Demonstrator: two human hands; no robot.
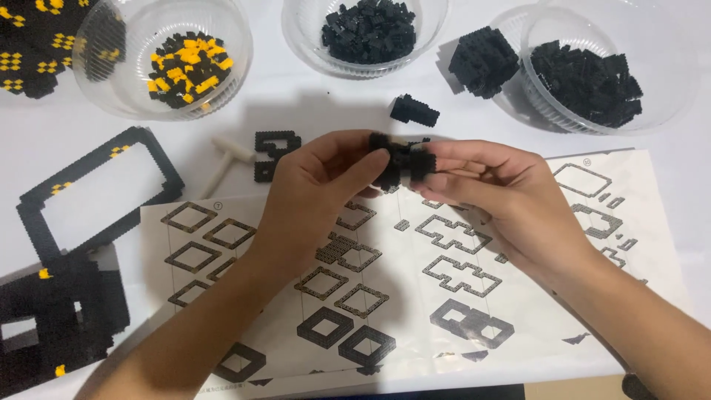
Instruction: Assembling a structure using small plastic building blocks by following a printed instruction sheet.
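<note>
Hands (404, 181) pinch what looks like a black brick cluster (400, 161) below brick-filled bowls (366, 33).

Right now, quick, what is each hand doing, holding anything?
Left hand: closed on the small black brick assembly, thumb and fingers pinching its left side.
Right hand: closed on the same assembly, from the right.

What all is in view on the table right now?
small brick assembly: 1, black, held between both hands
clear bowls: 3, holding yellow-and-black or black bricks, along the top
brick clumps: 2, black, loose near the bowls
white tool: 1, left of centre
small brick piece: 1, black, beside the tool
rectangular frame: 1, black with yellow, left
instruction sheet: 1, white, under the hands
left hand: 1, fingers on assembly
right hand: 1, fingers on assembly
</note>
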